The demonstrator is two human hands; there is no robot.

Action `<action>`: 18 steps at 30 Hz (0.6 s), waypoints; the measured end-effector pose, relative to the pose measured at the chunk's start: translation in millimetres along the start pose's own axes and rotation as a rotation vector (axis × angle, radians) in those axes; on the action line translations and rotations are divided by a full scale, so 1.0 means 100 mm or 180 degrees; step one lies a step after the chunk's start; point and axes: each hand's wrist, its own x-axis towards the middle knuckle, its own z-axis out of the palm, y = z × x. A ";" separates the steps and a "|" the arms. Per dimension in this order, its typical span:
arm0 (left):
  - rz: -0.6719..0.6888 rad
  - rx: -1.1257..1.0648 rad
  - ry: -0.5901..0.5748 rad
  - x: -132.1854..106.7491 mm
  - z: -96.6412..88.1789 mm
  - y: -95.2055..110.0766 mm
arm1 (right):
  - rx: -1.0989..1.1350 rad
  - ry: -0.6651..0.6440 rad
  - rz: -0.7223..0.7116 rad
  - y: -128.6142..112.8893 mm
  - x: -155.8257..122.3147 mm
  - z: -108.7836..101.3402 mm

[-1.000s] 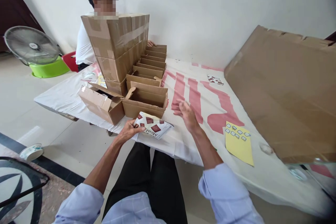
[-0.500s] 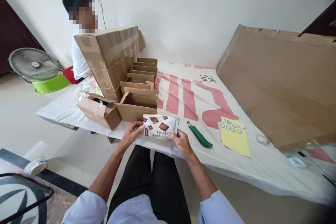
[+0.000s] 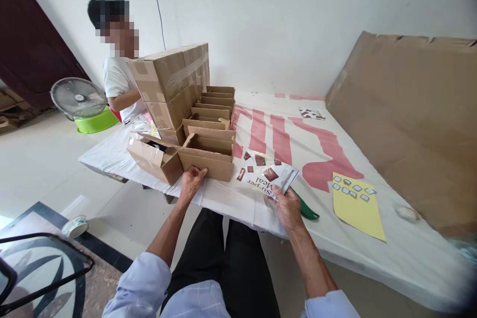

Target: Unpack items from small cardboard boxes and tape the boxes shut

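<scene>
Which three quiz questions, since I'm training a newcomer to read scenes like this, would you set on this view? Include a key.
1. True or false: the right hand holds the printed packet.
2. Multiple choice: what is the left hand nearest to?
A) the fan
B) the front of an open carton
C) the tall cardboard panel
3. Fill the gap: the sheet lying beyond the right hand, toward the person's right, is ____ in colour.

Key: 1. True. 2. B. 3. Yellow.
</scene>
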 end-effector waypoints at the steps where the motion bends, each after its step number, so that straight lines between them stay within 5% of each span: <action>1: -0.0001 0.0048 0.0068 0.04 -0.06 0.00 | -0.0073 -0.0051 0.0036 0.00 -0.01 0.02; 11: -0.0151 0.0375 0.0807 0.00 -0.65 -0.10 | -0.0328 -0.0310 0.0192 0.08 -0.09 0.22; 14: -0.0076 0.0389 0.0801 -0.12 -0.63 -0.11 | -0.0278 -0.0302 0.0166 0.09 -0.09 0.21; 18: 0.0151 0.0304 0.0379 -0.30 -0.33 -0.04 | -0.0373 -0.0229 0.0059 0.07 -0.09 0.26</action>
